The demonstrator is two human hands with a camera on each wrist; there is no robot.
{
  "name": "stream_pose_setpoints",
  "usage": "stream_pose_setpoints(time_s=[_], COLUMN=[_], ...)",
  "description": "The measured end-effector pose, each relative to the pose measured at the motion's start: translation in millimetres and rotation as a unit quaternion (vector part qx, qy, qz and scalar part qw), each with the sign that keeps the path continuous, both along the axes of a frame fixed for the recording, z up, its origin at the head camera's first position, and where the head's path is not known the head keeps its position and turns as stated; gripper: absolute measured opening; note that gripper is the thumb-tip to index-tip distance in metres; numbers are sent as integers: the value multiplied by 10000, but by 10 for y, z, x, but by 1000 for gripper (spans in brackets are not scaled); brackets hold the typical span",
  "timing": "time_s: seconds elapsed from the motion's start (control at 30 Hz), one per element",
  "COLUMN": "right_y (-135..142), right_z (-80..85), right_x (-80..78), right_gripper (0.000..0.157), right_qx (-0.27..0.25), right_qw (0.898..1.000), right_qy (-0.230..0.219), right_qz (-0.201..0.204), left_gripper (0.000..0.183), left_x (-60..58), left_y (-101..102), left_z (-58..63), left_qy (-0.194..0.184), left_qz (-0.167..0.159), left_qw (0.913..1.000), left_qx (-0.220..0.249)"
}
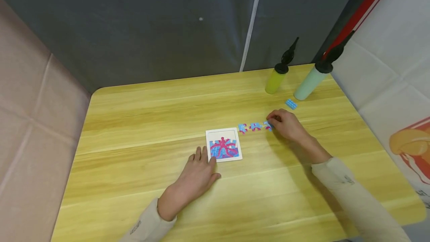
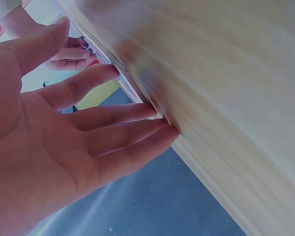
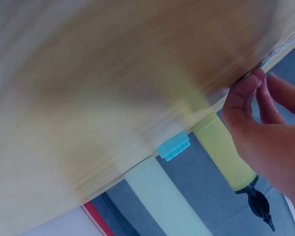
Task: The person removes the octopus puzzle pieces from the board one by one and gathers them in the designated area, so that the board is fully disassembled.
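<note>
A white-framed jigsaw puzzle [image 1: 223, 130] lies on the table, its lower part filled with a pink octopus on blue and its top strip bare. My left hand [image 1: 196, 173] rests at its lower left corner with straight fingers; the fingertips [image 2: 150, 110] touch the frame's edge and the table. Right of the frame, a puzzle piece [image 1: 242, 128] and a second puzzle piece [image 1: 255, 126] lie in a row. At the row's right end, my right hand [image 1: 287, 124] pinches a third puzzle piece [image 1: 268, 126] between thumb and fingers, partly hidden by the fingertips.
A blue toy brick [image 1: 291, 104] lies beyond the right hand. Behind it stand a yellow-green bottle [image 1: 273, 82] and a pale green bottle [image 1: 310, 83], both with black tops. The wooden table [image 1: 144, 122] meets a dark grey panel [image 1: 151, 29] at the back.
</note>
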State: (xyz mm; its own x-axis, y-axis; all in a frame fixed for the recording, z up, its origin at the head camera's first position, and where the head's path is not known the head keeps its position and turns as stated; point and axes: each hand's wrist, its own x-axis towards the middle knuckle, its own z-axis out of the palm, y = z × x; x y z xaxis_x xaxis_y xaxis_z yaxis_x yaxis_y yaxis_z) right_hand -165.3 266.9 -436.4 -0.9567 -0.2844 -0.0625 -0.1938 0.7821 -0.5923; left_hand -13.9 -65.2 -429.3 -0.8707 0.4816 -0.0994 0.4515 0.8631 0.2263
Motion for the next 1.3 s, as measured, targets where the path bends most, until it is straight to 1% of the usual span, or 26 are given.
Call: stream_pose_setpoints(time_s=[0.1,0.17,0.3,0.4,0.6,0.83,1.03,1.13,1.3], right_y=[-38,-84,-194,-263,-383,-546,-720,-811,-957], right_z=[-3,-2,17,24,15,15,12,26,21], right_x=[-4,-4,20,43,83,150,223,259,289], right_gripper=[19,20,22,22,20,17,17,17,16], right_qx=[-107,-201,-389,-423,-447,-582,-633,-660,-606], right_qw=[9997,9995,9991,9990,9985,9963,9946,9939,9926], right_qy=[203,258,128,76,157,270,142,33,-20], right_qz=[-41,-31,63,113,274,574,804,887,1054], left_gripper=[47,47,47,47,48,48,49,49,50], left_x=[6,10,13,12,7,-11,-17,-19,-23], left_y=[-6,-15,-32,-32,-14,-1,7,9,12], left_z=[-6,-10,-22,-35,-56,-35,-29,-29,-23], left_qy=[26,42,85,87,63,-8,-80,-47,-42], left_qz=[0,8,23,30,22,20,47,53,69], left_qw=[10000,10000,10000,10000,10000,10000,10000,10000,10000], left_qx=[-3,-14,-31,-14,-2,10,-31,-48,-44])
